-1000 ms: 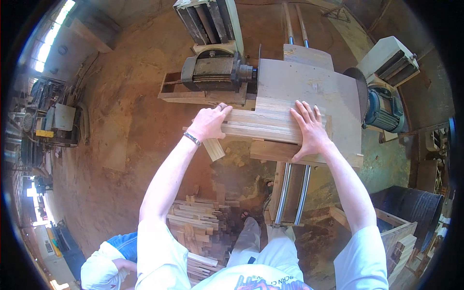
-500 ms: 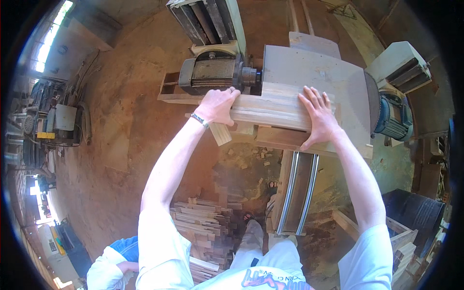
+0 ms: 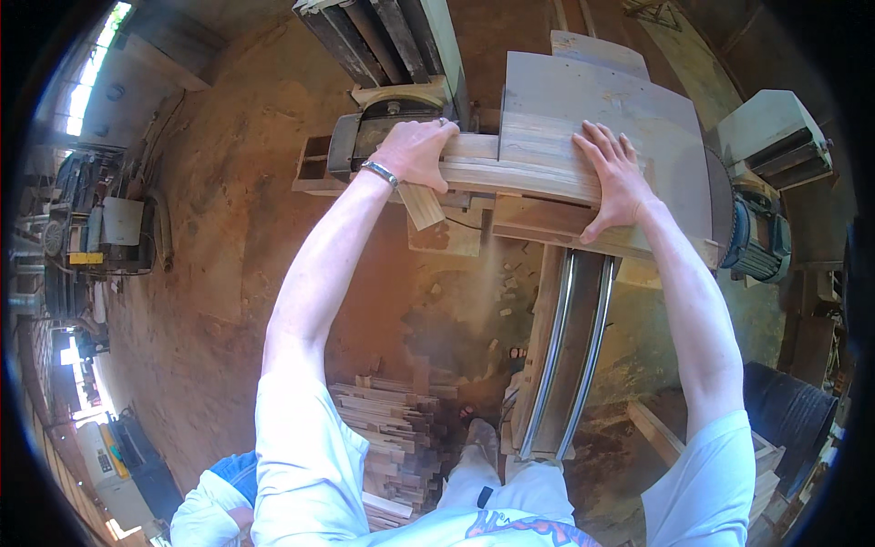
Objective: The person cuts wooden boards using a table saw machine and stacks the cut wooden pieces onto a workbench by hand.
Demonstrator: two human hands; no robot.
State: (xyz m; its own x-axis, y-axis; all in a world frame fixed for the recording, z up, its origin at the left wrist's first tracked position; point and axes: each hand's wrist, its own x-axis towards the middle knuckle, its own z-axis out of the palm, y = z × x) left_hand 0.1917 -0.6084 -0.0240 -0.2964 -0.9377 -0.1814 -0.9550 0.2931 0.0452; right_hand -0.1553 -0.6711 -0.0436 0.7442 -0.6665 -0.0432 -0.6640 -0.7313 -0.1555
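Observation:
Several pale wood strips (image 3: 538, 173) lie side by side across a sliding machine table (image 3: 583, 87). My left hand (image 3: 412, 153) is closed around their left end, beside a dark electric motor (image 3: 343, 150). A short wood piece (image 3: 423, 210) angles down from under that hand. My right hand (image 3: 620, 178) lies spread on the strips' right part, fingers on top and thumb at the near edge of the table. A wooden block (image 3: 538, 217) sits along the table's near side. To the right of the table stands a round saw blade (image 3: 722, 196), partly hidden.
Two metal rails (image 3: 570, 346) run from the table toward my legs. A blue motor (image 3: 762, 239) stands right of the blade. Stacked wood strips (image 3: 387, 428) lie on the floor at lower left, near another person (image 3: 214, 497). A dark barrel (image 3: 791, 410) is at right.
The sliding table has moved away from me along the rails with the strips and both my hands. More rail shows, and the left motor is more covered. Haze shows below the strips.

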